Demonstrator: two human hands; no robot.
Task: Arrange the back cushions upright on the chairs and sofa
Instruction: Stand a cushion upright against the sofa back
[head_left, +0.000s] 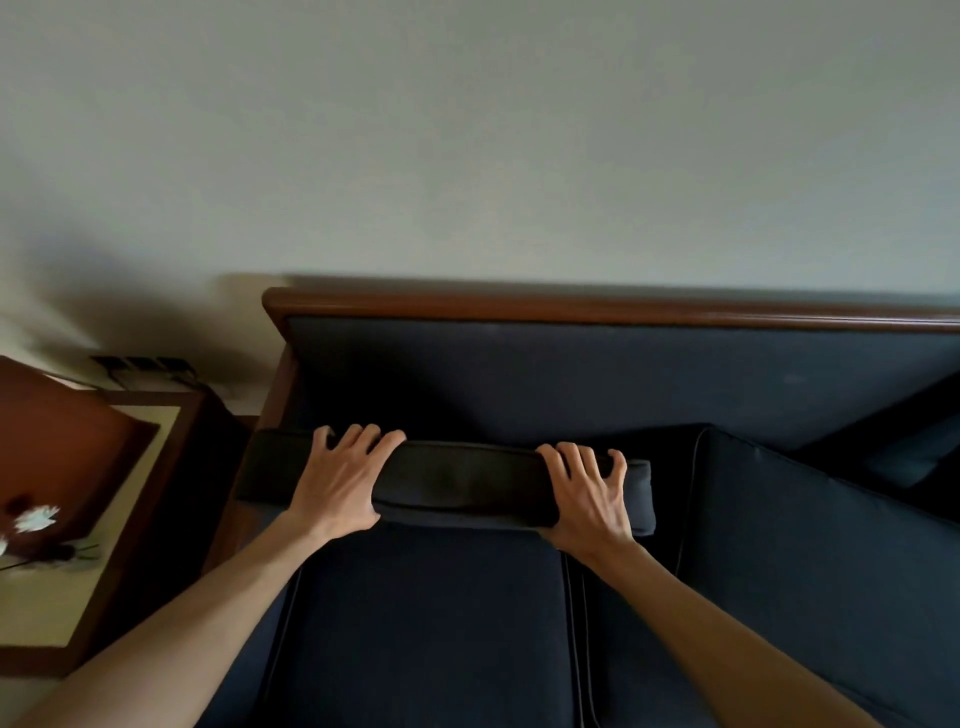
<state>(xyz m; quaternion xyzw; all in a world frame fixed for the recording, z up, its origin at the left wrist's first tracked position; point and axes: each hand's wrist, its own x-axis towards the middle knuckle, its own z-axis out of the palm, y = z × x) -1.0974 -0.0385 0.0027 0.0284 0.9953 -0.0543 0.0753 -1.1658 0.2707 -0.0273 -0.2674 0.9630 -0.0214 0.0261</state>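
A dark navy back cushion (457, 480) stands on edge on the sofa seat (426, 623), in front of the sofa's padded back (545, 374). I look down on its top edge. My left hand (340, 478) grips that edge near its left end, fingers curled over the far side. My right hand (589, 493) grips it near the right end in the same way. A second navy cushion (810, 530) leans tilted on the seat to the right. A third dark cushion (904, 441) shows behind it at the far right.
The sofa has a brown wooden top rail (571, 306) against a pale wall. To the left stands a wooden side table (78, 613) with a reddish-brown object (62, 441) and white flowers (36, 519) on it. A wall socket strip (140, 364) sits behind the table.
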